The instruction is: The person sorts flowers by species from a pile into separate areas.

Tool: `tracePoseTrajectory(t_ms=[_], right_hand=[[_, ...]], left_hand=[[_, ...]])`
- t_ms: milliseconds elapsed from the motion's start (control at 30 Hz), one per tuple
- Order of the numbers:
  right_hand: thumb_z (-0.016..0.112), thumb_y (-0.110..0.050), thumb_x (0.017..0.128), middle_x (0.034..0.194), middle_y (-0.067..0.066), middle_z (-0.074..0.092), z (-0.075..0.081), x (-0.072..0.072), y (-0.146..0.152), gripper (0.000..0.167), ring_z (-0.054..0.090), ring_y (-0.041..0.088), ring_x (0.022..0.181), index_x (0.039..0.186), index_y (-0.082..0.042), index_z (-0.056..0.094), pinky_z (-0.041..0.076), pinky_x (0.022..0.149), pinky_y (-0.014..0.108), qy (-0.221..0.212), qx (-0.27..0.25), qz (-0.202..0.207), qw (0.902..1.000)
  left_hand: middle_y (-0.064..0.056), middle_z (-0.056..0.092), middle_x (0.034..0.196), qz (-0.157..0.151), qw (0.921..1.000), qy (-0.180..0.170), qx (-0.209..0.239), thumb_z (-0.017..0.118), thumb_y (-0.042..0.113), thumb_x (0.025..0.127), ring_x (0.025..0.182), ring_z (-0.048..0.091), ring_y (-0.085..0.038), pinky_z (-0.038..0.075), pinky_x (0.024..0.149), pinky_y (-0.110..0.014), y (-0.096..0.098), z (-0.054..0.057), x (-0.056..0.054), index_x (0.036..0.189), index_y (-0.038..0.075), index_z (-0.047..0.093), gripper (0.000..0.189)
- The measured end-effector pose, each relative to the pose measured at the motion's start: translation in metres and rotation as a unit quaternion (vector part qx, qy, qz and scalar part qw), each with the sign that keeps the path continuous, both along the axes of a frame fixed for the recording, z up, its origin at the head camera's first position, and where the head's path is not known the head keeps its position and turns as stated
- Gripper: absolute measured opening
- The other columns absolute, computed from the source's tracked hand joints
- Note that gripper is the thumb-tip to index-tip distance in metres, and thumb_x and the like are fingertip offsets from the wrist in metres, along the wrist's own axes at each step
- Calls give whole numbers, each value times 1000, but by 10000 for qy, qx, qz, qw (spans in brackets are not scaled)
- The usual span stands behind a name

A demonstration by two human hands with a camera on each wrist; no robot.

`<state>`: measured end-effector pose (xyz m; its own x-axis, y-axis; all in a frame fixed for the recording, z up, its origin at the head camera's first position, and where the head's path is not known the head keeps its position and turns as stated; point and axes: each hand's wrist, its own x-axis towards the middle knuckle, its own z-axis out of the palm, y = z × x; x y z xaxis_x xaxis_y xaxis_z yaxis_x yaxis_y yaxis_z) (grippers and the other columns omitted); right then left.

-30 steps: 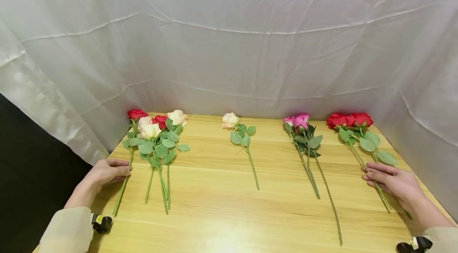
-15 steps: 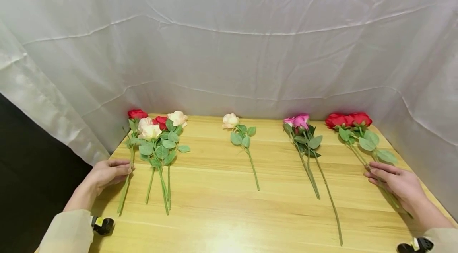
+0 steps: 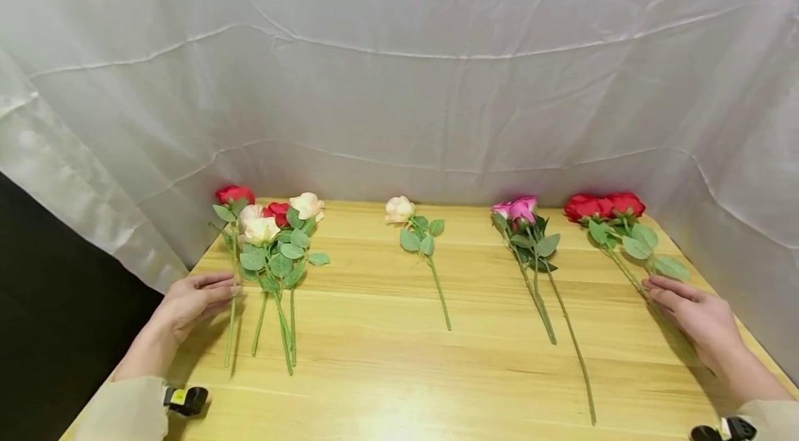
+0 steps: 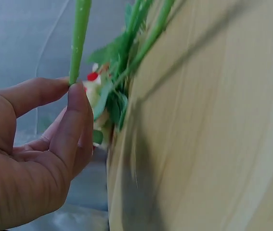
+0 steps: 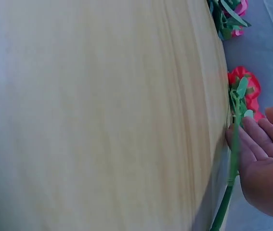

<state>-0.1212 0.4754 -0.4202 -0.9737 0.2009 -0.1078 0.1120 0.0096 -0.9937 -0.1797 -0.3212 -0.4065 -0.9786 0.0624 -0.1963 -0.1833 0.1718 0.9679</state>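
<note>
My left hand (image 3: 196, 302) pinches the green stem (image 4: 80, 41) of a red rose (image 3: 234, 194) between thumb and fingertip. That stem is raised over the table, its shadow beside it. Just right of it lies a bunch with cream roses (image 3: 261, 229) and a red rose (image 3: 277, 213). At the table's right side, my right hand (image 3: 696, 313) lies by the stems of two red roses (image 3: 604, 206). In the right wrist view its fingers (image 5: 266, 139) are fairly straight beside a green stem (image 5: 235, 144), with the thumb apart from it.
A single cream rose (image 3: 399, 209) lies at the back middle of the wooden table (image 3: 387, 344). Right of it are pink roses (image 3: 521, 209) with long stems reaching toward the front. A pale curtain (image 3: 399, 101) hangs behind and at the sides.
My left hand has raised the red rose and shifted it slightly right; its stem now stands straighter and apart from its shadow. The right hand has edged slightly along the stems.
</note>
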Motion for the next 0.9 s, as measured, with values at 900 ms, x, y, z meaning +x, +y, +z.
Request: tracePoseTrajectory(t_ms=[900], right_hand=[[64,18,93,108,13,78,52,3,-122,29,78,22,93,119,7,73,61,85,32,2594,-2481,-1159,9261]], left_hand=[[-28,54,142,-31,9952,860,458,66,2,100,101,69,-6,60,92,-23,126,32,4,150,-11,39,58]])
